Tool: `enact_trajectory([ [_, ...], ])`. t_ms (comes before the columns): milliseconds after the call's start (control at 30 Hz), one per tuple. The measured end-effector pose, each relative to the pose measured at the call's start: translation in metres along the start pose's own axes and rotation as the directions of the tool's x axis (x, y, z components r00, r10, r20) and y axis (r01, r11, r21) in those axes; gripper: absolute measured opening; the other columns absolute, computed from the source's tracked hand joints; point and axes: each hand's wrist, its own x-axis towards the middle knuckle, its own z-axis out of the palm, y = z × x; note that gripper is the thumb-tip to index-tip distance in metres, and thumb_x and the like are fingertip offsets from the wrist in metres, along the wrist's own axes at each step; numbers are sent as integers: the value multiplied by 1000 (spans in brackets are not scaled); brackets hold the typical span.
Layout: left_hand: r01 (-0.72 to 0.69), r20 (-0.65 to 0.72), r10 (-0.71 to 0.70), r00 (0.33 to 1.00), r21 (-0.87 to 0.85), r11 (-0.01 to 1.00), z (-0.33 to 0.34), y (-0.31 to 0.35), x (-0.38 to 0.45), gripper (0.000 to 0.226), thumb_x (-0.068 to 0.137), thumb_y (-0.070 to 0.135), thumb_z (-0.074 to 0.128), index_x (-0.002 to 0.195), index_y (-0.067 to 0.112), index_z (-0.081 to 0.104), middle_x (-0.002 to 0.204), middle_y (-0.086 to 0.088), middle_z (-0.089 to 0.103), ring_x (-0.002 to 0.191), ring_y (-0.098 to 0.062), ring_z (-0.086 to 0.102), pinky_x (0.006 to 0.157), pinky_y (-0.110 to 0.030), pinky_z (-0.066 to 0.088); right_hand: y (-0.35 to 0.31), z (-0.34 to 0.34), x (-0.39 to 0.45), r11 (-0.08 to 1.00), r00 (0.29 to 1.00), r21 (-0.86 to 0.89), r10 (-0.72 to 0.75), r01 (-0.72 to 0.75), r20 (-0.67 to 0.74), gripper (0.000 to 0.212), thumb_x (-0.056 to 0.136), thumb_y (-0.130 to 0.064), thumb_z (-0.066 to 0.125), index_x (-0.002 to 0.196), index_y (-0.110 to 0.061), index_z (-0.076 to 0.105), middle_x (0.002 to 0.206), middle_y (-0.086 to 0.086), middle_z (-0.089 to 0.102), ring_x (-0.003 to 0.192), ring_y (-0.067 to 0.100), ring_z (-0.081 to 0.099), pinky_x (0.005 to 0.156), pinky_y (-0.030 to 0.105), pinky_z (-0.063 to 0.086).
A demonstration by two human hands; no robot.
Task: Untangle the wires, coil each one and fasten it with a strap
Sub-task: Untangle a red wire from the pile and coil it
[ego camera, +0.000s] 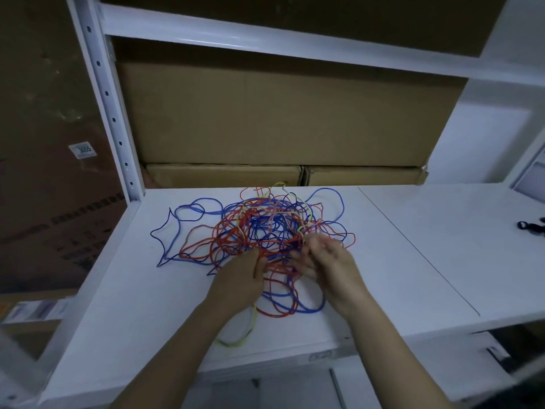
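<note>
Reaching in: both bare forearms came up from the lower edge of the view and met over the near side of the tangle.
Wires: a loose tangled heap of thin red, blue and yellow plastic-coated wires lay on the white bench, left of its middle, with blue loops trailing out to the left and one yellow loop lying near the front edge.
Left hands side: the left hand lay back-up at the heap's near edge, its fingers curled down into red strands, apparently gripping them; the fingertips were hidden.
Right hands side: the right hand was blurred, fingers pointing left into the tangle, close to the left hand; whether it pinched a wire could not be told.
Straps: small black straps lay at the bench's far right edge, well apart from the heap.
Behind: brown cardboard boxes sat stacked inside the white metal shelving.
</note>
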Motion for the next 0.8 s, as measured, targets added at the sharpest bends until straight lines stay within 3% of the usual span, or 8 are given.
enact_trajectory([
  [100, 7, -47, -4, 999, 57, 998, -6, -7, 5, 19, 102, 26, 35, 87, 16, 41, 71, 4, 47, 65, -14, 46, 60, -29, 30, -45, -4, 9, 994, 988, 87, 59, -72, 144, 14, 91, -19, 49, 96, -10, 59, 58, -5, 44, 36, 1, 32, 40, 14, 37],
  [200, 47, -122, -32, 992, 114, 992, -16, -14, 14, 15, 102, 21, 36, 92, 13, 43, 68, 3, 46, 64, -18, 45, 60, -29, 28, -76, -12, 13, 898, 958, -440, 98, 32, 269, 17, 93, -15, 54, 99, -2, 63, 51, -7, 38, 38, 3, 25, 40, 15, 21],
  [267, 88, -182, -60, 981, 148, 985, -23, -22, 22, 17, 101, 20, 38, 101, 7, 49, 79, -7, 56, 77, -29, 54, 63, -30, 31, -78, -20, 19, 572, 959, -800, 79, 181, 273, 10, 89, -15, 65, 93, -7, 69, 47, -12, 46, 42, 2, 35, 46, 16, 30],
  [367, 133, -248, -92, 964, 156, 979, -30, -36, 29, 18, 101, 21, 36, 89, 9, 43, 76, -7, 50, 76, -32, 55, 61, -33, 33, -64, -32, 32, 80, 951, -959, 128, 272, 281, 15, 74, -30, 80, 78, -21, 69, 60, -12, 53, 55, 4, 44, 57, 23, 36],
  [467, 128, -297, -73, 952, 171, 977, -31, -42, 34, 22, 100, 21, 36, 83, 8, 41, 70, -12, 51, 71, -36, 55, 58, -38, 39, -41, -37, 38, -121, 913, -940, 306, 319, 270, 22, 74, -38, 78, 83, -18, 75, 70, -7, 65, 67, 10, 57, 64, 28, 43],
  [533, 123, -317, -65, 946, 165, 979, -31, -41, 35, 22, 100, 19, 37, 83, 6, 41, 70, -17, 54, 69, -37, 54, 58, -39, 38, -34, -33, 37, -101, 904, -926, 278, 363, 324, 18, 80, -32, 74, 81, -14, 75, 71, -2, 68, 68, 13, 60, 64, 28, 44],
  [700, 118, -333, -58, 941, 164, 979, -30, -41, 38, 20, 100, 21, 35, 84, 9, 38, 66, -8, 48, 67, -35, 54, 56, -37, 39, -55, 0, 27, 627, 926, -706, -72, 330, 370, 11, 86, -13, 69, 75, -17, 72, 64, -10, 68, 61, -1, 59, 62, 19, 48],
  [800, 97, -338, -36, 940, 164, 982, -30, -37, 39, 21, 101, 20, 36, 88, 6, 43, 67, -11, 53, 65, -34, 55, 55, -34, 37, -70, 19, 33, 675, 912, -625, -197, 392, 360, 12, 87, -16, 67, 77, -19, 71, 65, -14, 65, 62, -4, 55, 64, 13, 42],
])
